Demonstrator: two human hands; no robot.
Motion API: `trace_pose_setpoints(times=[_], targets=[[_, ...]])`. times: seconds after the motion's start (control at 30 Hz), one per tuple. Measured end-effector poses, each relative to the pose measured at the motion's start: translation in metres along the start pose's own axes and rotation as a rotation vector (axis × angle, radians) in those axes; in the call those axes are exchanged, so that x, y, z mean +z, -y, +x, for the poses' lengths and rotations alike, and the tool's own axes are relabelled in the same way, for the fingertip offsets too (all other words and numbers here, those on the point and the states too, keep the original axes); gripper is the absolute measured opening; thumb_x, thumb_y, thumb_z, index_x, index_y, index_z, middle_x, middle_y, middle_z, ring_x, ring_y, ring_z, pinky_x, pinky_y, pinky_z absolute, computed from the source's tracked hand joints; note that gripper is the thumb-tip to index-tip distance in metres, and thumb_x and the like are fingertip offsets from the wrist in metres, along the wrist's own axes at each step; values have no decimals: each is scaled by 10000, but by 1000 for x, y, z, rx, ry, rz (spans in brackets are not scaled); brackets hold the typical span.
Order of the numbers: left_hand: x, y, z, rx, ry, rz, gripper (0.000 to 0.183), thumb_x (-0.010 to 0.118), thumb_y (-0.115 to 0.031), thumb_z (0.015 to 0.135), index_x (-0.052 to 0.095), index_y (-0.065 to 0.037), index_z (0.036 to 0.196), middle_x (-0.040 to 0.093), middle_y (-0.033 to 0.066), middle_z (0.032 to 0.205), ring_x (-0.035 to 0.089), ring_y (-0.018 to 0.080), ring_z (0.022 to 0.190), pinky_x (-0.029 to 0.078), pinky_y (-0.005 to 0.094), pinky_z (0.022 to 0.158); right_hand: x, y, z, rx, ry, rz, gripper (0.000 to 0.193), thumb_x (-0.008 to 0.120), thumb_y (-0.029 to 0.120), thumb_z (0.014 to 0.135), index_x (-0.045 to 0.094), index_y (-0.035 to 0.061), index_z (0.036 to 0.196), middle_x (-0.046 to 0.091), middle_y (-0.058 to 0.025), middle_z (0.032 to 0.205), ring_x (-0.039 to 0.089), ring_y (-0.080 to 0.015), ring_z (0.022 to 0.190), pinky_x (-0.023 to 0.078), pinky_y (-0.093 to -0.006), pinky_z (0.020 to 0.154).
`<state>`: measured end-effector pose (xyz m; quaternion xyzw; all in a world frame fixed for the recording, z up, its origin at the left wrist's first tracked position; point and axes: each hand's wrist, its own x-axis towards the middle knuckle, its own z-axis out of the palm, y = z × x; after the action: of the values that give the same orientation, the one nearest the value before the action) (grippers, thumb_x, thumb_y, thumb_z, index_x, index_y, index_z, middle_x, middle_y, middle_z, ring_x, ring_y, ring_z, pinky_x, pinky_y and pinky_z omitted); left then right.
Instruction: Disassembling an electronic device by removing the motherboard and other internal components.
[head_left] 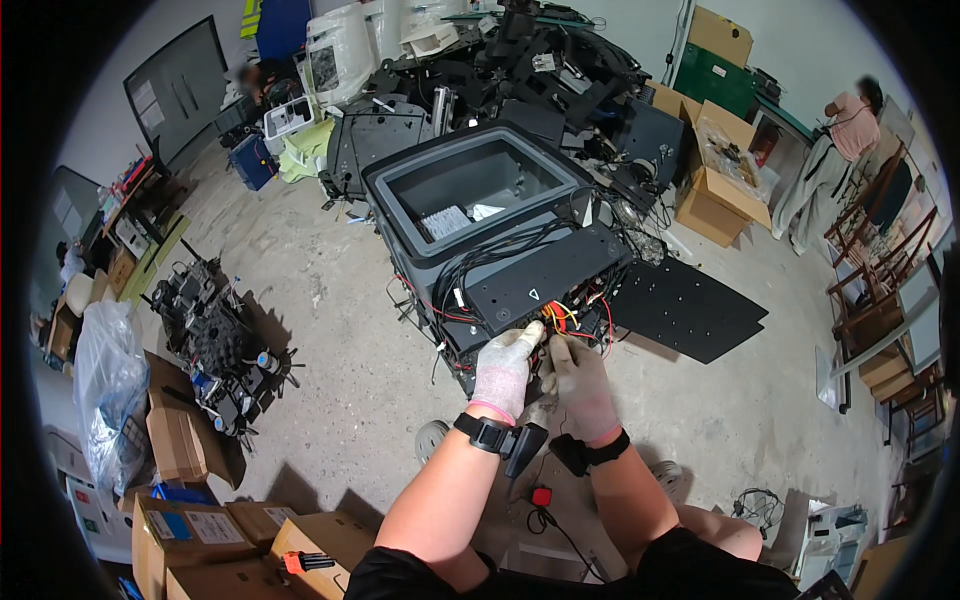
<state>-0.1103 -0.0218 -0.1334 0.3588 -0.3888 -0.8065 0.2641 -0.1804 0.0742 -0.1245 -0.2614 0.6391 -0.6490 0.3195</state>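
Clock positions are read from the gloved hands; 12 o'clock lies straight ahead of the person.

1. Clear plastic bag (108, 370): 9 o'clock.
2. Wheeled black assembly (215, 335): 9 o'clock, on the floor, well apart from the hands.
3. Hex-key set (305, 562), orange-handled: between 7 and 8 o'clock, on a cardboard box, presumably to stay within reach.
4. Grey machine body (405, 225): 11 to 12 o'clock, its rectangular well facing up.
5. Black cable bundle (480, 262): 11 o'clock, between the well and the cover plate, probably gathered there to clear the near edge.
6. Left hand (503, 372): fingers bent, thumb at the wiring. Whether a wire is pinched cannot be told.
7. Black cover plate (545, 275): 12 o'clock, its near edge just beyond the hands.
8. Orange and red wires (562, 318): 12 to 1 o'clock, emerging beside the plate; this opening likely explains the close hand placement.
9. Right hand (585, 390): fingers curled toward the same wires, apparently for two-sided control; grip not confirmable.
10. Perforated black panel (690, 312): between 2 and 3 o'clock, lying flat.
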Motion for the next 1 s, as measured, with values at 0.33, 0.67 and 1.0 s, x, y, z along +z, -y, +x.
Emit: trace_pose_setpoints(times=[0.33,0.67,1.0], targets=[[-10,2,6,60,121,8,266,557,-303,1055,688,-73,1033,470,-82,633,356,36,488,265,224,449,-8,11,-5,272,42,278,326,536,306,1061,666,10,1017,641,-20,732,588,-93,565,435,-236,515],[-2,-8,-3,-74,29,0,186,683,-317,988,664,-140,936,445,-96,623,350,41,484,276,220,456,2,-11,1,-389,-243,-376,227,669,255,971,703,31,975,678,-82,719,644,-157,618,495,-311,581],[-14,-8,1,-56,158,-13,209,655,-308,1003,644,-101,1031,562,-53,730,447,44,539,374,228,481,4,-6,1,-697,-350,-749,149,675,209,952,702,74,896,677,-94,767,646,-174,635,488,-312,573]])
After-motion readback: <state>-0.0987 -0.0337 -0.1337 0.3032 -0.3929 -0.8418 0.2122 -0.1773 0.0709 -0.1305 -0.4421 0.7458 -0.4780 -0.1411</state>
